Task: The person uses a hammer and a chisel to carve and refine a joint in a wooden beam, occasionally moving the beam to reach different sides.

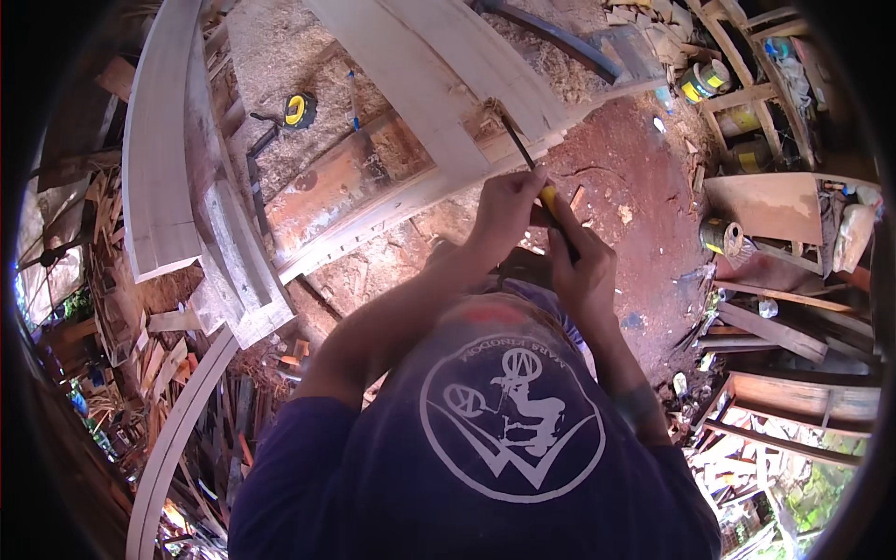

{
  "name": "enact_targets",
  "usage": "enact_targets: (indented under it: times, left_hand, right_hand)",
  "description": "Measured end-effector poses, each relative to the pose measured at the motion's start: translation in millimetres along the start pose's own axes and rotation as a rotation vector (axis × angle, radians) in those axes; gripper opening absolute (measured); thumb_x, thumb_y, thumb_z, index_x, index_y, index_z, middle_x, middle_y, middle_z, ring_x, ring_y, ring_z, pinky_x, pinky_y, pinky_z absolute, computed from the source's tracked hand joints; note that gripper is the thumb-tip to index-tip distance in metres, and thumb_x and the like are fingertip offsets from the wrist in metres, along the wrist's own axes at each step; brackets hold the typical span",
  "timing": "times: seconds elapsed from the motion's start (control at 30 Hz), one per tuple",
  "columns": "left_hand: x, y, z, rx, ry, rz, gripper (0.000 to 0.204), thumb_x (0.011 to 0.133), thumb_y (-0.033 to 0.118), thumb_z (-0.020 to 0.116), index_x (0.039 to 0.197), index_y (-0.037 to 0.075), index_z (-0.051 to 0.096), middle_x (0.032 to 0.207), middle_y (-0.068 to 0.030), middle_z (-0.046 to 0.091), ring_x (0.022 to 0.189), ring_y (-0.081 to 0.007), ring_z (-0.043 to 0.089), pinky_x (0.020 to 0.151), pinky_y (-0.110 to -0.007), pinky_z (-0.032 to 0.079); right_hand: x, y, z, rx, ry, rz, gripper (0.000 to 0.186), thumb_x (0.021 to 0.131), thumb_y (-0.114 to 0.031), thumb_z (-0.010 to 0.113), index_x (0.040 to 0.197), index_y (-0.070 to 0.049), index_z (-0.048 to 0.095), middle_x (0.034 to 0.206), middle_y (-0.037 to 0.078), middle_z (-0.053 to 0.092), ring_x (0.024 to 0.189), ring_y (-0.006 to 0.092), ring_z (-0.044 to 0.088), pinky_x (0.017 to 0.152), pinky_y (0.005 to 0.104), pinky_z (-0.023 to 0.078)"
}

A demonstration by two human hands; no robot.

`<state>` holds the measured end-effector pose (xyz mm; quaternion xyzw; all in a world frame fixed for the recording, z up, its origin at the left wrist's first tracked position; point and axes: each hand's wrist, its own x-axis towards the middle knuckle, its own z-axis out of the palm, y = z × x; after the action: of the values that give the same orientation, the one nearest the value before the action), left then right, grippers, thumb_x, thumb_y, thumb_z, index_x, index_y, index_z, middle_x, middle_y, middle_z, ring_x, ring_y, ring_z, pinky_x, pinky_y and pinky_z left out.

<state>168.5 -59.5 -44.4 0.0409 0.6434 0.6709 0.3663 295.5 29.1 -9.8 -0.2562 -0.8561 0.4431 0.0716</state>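
Closest to you, in front of your purple shirt [392, 467], your right hand [586, 261] is closed around the handle of a long, slim hand tool [549, 198], fingers curled in with little gap; the dark butt end shows at the palm, and a yellow section shows ahead of it. Just forward of that, your left hand [504, 207] has its fingers drawn together where the yellow section meets the dark shaft, thumb side toward the tool (whether every fingertip presses on it, you cannot tell from here). The tool slants away from you and to the left, over the near edge of the bench [359, 222], with its tip at a small curl of shavings [492, 108] on the pale boards lying across the bench. One of these, the left board [411, 84], reaches that near edge with its squared end; the right board [495, 56] lies against it, toward the bench's right end. Farther off, toward the bench's left edge, a yellow and black tape measure [299, 110] sits on sawdust, with a thin blue stick [353, 103] to its right. At the far right corner, a dark curved bar [560, 39] lies beyond the boards.
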Motion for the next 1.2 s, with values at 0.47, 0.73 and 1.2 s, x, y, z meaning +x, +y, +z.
enact_targets:
  times: [0.47,0.73,1.2]
  left_hand:
    - [11,-4,5,-0.22,0.011,-0.018,0.04,0.107,0.036,0.058,0.103,-0.002,0.068,0.09,-0.0094,0.071,0.077,-0.019,0.074,0.069,-0.033,0.065]
    - [-30,3,7,-0.233,-0.108,-0.091,0.04,0.109,0.033,0.056,0.11,-0.004,0.07,0.094,-0.0107,0.073,0.078,-0.0203,0.075,0.074,-0.03,0.064]
    - [-24,-3,-2,-0.051,-0.075,0.036,0.042,0.11,0.034,0.054,0.096,-0.003,0.069,0.082,-0.0072,0.07,0.07,-0.0137,0.07,0.064,-0.028,0.06]
  right_hand:
    - [23,5,-7,0.075,0.077,-0.328,0.052,0.092,-0.002,0.064,0.143,-0.01,0.062,0.076,0.018,0.069,0.067,0.0323,0.069,0.061,0.0443,0.054]
    - [-11,1,-46,-0.076,-0.129,-0.264,0.049,0.093,0.0,0.067,0.142,-0.006,0.063,0.091,0.023,0.073,0.077,0.0357,0.073,0.069,0.0427,0.056]
    - [-31,-23,-2,0.044,0.063,-0.078,0.047,0.097,0.0,0.06,0.144,0.001,0.058,0.11,0.029,0.073,0.101,0.0388,0.075,0.084,0.0421,0.058]
